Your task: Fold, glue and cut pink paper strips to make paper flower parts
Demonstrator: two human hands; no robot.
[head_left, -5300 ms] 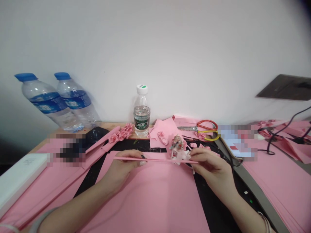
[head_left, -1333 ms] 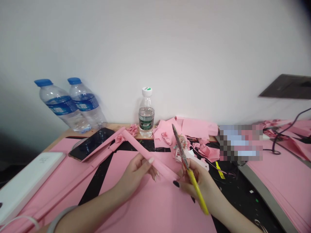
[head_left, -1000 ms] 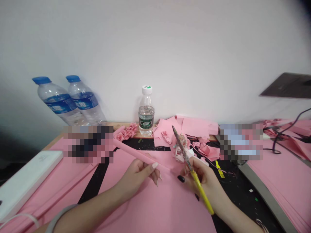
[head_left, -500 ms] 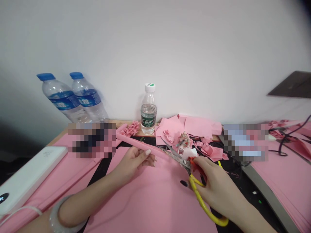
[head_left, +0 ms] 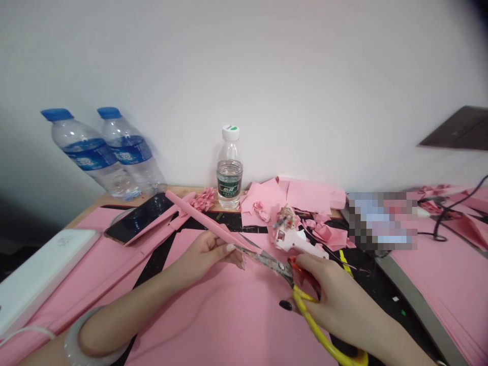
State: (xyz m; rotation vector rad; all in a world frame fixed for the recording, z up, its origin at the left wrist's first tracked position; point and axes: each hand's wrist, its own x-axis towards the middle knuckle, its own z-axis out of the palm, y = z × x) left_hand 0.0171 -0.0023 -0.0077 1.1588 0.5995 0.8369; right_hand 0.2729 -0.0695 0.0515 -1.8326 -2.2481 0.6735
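Note:
My left hand [head_left: 209, 254] is closed round a long, narrow rolled or folded strip of pink paper [head_left: 198, 214], which slants up to the left. My right hand [head_left: 335, 290] grips scissors [head_left: 280, 268] with yellow and orange handles. Their stained blades reach the strip's right end, close to my left thumb; whether they are cutting into it I cannot tell. Beneath both hands lies a large pink sheet [head_left: 229, 310]. Behind the scissors sits a light pink glue gun [head_left: 297, 243] with a crusted tip.
Two blue-capped bottles [head_left: 89, 152] lean at the left, and a small water bottle [head_left: 230, 175] stands by the wall. A phone [head_left: 139, 218] and a white power bank [head_left: 49, 274] lie on pink paper at left. Pink scraps [head_left: 328, 234] and a blurred-out screen [head_left: 381, 221] are at right.
The scissors have moved left along the strip, their blades nearer my left fingers. The strip is tilted more steeply. The glue gun shows more fully, and the view has shifted slightly.

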